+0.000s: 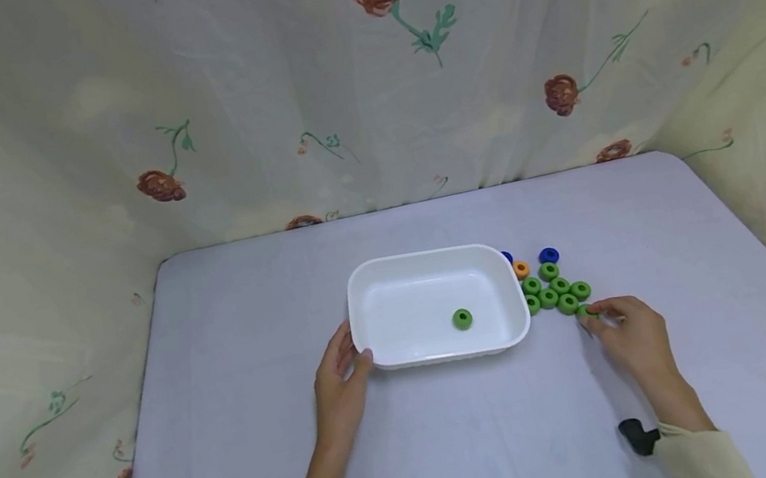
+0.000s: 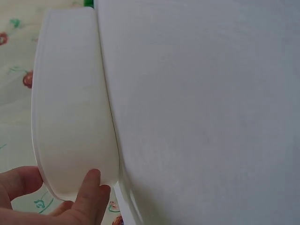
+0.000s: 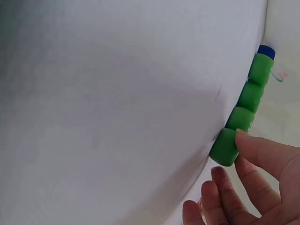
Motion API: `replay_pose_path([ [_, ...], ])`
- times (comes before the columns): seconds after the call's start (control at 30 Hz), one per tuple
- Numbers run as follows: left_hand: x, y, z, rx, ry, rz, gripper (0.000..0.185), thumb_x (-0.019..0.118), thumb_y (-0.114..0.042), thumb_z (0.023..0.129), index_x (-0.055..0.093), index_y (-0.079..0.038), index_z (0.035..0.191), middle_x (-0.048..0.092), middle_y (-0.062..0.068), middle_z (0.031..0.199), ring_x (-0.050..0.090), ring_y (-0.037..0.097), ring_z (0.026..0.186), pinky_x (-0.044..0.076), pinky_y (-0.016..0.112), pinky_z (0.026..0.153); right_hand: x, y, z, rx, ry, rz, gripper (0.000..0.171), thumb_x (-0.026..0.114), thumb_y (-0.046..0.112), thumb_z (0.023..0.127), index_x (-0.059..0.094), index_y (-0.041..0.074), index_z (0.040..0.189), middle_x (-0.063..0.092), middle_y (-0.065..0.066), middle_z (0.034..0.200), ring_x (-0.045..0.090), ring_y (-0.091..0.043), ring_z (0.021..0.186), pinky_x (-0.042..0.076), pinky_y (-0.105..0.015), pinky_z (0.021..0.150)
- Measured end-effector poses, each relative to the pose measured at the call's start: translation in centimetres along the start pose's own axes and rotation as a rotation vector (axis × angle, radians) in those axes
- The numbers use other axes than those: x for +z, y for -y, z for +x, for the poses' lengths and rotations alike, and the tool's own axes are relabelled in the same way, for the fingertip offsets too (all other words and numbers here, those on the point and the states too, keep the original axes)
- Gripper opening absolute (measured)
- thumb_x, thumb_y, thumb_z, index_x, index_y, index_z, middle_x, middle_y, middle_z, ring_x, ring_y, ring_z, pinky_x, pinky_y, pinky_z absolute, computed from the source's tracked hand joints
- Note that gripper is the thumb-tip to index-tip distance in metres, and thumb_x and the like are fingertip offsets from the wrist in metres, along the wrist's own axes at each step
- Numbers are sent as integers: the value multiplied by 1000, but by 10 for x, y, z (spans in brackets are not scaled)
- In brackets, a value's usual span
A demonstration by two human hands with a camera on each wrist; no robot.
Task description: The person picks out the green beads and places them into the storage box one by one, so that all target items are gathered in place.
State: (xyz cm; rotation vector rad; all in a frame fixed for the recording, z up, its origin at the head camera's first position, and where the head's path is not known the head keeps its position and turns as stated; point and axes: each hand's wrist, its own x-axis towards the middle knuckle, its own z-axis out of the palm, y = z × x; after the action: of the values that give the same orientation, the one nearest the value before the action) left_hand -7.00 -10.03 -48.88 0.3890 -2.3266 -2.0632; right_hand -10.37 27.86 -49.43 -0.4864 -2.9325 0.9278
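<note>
Green ring (image 1: 583,311) nearest the person lies flat on the table (image 1: 463,445), pinched by the right hand (image 1: 630,333), just right of the white tub (image 1: 369,334). The left hand (image 1: 338,378) rests against the tub's near-left rim, fingers fairly straight. Judging by this, little is done: 1 green ring (image 1: 462,319) lies inside, hole up. Farther off, about 6 green rings (image 1: 551,289), 1 orange (image 1: 521,268) and 2 blue (image 1: 549,255) wait outside.

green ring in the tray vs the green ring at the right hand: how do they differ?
The green ring in the tray lies alone on the white tray floor; the ring at the right hand lies on the table beside other green rings. The first is untouched; the right hand has fingertips on the second. Both share colour and shape.
</note>
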Motion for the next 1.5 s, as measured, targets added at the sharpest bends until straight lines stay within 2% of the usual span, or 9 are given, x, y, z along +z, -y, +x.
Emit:
replay_pose_path([
  [0.3,1,3,0,-9,11,-13,59,62,-14,98,41,-14,153,49,11,154,49,30,141,51,42,111,-1,3,-1,22,-6,9,29,69,17,91,71,-3,112,62,-30,127,56,-46,119,47,-61,101],
  [0.8,-2,3,-1,-17,32,-27,59,62,-15,99,40,-14,153,45,11,156,46,30,143,50,42,112,3,6,-1,61,-1,24,27,70,16,91,71,-3,110,63,-30,126,56,-46,119,47,-61,102],
  [1.23,0,2,0,-9,38,-22,59,62,-16,99,39,-14,154,45,11,157,46,29,143,49,41,113,4,5,1,40,-28,-2,26,71,16,90,72,-4,107,66,-29,115,59,-43,109,50,-56,90],
  [1.5,-1,2,-1,-6,50,-26,59,61,-16,99,39,-14,154,44,11,157,45,29,144,49,42,113,6,4,2,32,-34,-24,26,71,16,90,72,-4,107,68,-27,108,61,-39,101,48,-41,75],
])
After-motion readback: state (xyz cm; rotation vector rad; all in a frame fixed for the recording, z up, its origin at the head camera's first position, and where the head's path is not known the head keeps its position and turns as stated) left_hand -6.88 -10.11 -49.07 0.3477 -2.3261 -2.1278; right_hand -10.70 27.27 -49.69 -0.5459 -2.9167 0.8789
